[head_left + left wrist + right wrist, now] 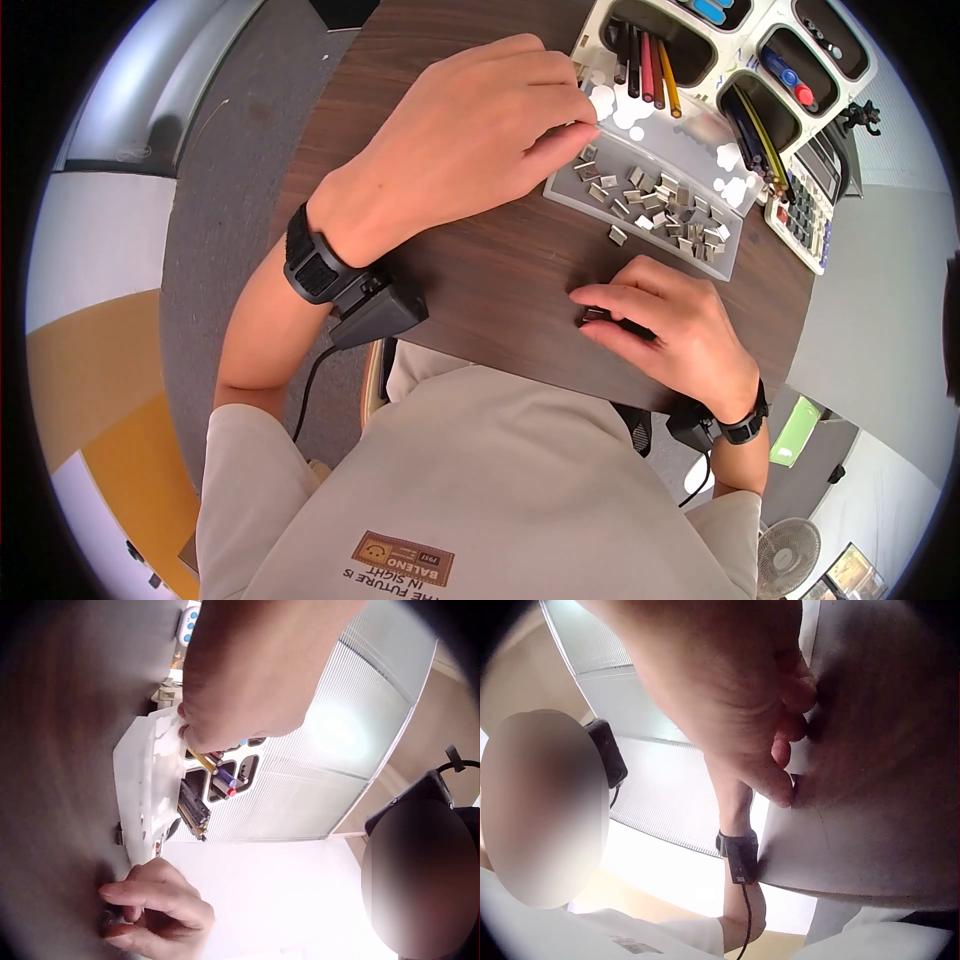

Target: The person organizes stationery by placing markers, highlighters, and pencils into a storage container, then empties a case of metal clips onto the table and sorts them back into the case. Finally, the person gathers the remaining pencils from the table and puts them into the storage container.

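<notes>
A clear plastic box (pixel 720 268) on the brown table holds many small silvery metal pieces (pixel 655 200). Its far part shows white glare. My left hand (pixel 470 140) reaches over from the left, finger and thumb pinching the box's left end; the hand hides part of the grip. In the left wrist view, those fingertips meet at the upper edge of the box (pixel 135 776). Below the box, my right hand (pixel 675 325) holds a small dark piece (pixel 595 315) between thumb and fingers, low over the table. The right wrist view shows its edge beside the thumb (pixel 769 780).
One loose metal piece (pixel 617 236) lies outside the box, near its front edge. Behind the box stands a white organizer (pixel 735 45) with pencils (pixel 648 75) and pens. A calculator (pixel 800 220) is at the right, near the table edge.
</notes>
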A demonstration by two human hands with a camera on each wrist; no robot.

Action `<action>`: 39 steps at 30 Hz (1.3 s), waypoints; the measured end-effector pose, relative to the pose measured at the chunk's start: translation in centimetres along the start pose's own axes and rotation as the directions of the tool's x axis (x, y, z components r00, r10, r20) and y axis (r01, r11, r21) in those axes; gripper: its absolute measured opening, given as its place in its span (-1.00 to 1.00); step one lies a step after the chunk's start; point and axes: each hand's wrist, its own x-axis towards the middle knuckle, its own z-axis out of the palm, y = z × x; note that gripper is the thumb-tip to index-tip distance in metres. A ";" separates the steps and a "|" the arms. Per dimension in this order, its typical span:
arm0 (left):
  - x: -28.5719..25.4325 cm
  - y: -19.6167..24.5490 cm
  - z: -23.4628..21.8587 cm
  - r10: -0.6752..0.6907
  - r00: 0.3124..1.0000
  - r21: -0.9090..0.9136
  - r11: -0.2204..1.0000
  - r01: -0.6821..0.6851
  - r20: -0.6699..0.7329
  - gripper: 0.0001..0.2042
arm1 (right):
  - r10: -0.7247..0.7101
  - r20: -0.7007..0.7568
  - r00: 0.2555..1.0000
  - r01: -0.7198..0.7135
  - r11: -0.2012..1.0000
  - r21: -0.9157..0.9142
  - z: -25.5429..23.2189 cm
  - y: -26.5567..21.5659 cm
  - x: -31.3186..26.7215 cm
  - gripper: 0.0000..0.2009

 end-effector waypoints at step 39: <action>1.3 1.2 -0.4 -0.061 0.994 -0.111 0.991 0.071 0.090 -0.89 | -0.099 -0.176 0.979 0.107 0.993 0.039 -1.1 1.8 -1.6 -0.88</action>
